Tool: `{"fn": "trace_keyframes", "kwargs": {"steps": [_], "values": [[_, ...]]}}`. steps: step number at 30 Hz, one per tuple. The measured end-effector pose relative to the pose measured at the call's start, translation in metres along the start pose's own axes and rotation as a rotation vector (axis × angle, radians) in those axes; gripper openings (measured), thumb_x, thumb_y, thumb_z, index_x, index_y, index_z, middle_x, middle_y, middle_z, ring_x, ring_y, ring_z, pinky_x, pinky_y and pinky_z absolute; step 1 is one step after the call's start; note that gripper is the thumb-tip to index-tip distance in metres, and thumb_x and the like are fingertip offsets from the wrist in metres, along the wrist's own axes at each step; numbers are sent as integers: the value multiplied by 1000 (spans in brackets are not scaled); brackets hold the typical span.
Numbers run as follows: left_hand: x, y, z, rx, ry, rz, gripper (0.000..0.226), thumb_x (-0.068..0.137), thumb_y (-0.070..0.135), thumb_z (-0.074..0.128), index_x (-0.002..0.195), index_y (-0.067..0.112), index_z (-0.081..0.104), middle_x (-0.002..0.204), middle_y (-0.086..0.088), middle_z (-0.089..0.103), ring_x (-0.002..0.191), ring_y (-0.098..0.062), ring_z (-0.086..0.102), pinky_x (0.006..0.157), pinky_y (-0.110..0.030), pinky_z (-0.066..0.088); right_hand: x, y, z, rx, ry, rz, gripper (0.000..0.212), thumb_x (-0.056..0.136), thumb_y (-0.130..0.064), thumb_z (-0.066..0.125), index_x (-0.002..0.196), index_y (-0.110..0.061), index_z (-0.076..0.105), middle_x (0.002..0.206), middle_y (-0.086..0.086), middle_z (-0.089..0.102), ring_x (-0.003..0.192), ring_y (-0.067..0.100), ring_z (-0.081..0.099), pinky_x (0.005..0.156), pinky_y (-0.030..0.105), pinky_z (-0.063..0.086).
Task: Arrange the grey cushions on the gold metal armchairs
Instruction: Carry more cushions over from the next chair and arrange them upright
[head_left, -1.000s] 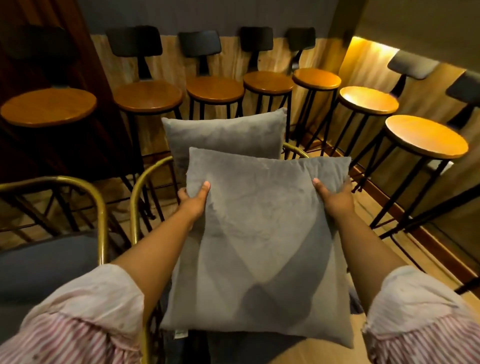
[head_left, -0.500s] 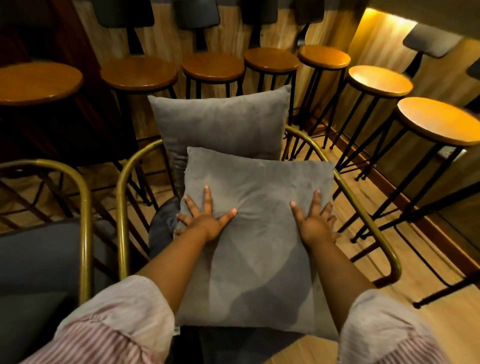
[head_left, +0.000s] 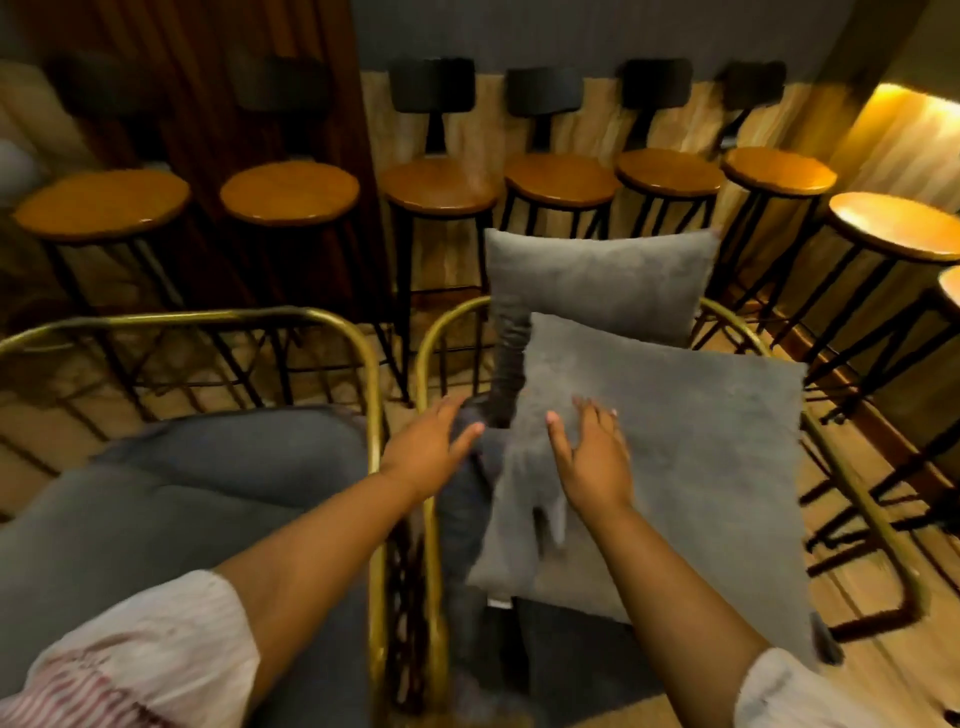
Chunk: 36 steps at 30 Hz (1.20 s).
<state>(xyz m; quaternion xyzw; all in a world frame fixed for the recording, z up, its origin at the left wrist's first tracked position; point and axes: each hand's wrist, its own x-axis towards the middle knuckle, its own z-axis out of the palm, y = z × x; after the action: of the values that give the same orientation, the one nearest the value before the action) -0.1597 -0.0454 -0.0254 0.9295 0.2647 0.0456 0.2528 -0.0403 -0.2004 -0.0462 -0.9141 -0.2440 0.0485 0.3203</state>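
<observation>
A grey cushion (head_left: 691, 457) lies flat on the seat of the right gold metal armchair (head_left: 852, 483). A second grey cushion (head_left: 602, 283) stands upright against that chair's back. My right hand (head_left: 592, 457) hovers open over the flat cushion's left part, fingers spread. My left hand (head_left: 428, 449) is open at the chair's left arm rail, by the dark seat pad's edge. A second gold armchair (head_left: 218, 322) stands to the left with a dark grey seat pad (head_left: 171, 499) and no loose cushion on it.
A row of bar stools with round wooden seats (head_left: 439, 187) and black backs lines the far wall and continues along the right wall (head_left: 893, 223). Their black legs stand close behind and beside the armchairs. Wooden floor shows at the right.
The view has swung left, showing the left armchair. Both hands have lifted off the flat cushion, which they pressed half a second ago, and shifted toward its left edge.
</observation>
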Motion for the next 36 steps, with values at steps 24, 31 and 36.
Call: {"fn": "trace_keyframes", "kwargs": {"steps": [24,31,36], "values": [[-270,-504,-146,-285,182,-891,70,92,46,47,150,15,24,154,-15,31,140,-33,33,113,-42,28,-185,-242,397,305,-494,447,79,84,-39,64,143,2,30,147,26,37,136,36,36,110,37,26],[-273,-576,-130,-388,57,-1035,76,89,55,44,152,25,14,157,-13,24,143,-36,27,114,-49,26,-196,-218,441,519,-355,719,109,65,-52,76,149,-12,20,152,17,31,136,36,36,114,45,30],[-255,-608,-123,-544,-17,-1107,97,75,73,49,151,28,11,159,-11,20,143,-38,26,114,-53,26,-218,-192,454,679,-322,745,90,70,-50,74,144,-20,33,145,6,43,127,31,48,107,48,39]]}}
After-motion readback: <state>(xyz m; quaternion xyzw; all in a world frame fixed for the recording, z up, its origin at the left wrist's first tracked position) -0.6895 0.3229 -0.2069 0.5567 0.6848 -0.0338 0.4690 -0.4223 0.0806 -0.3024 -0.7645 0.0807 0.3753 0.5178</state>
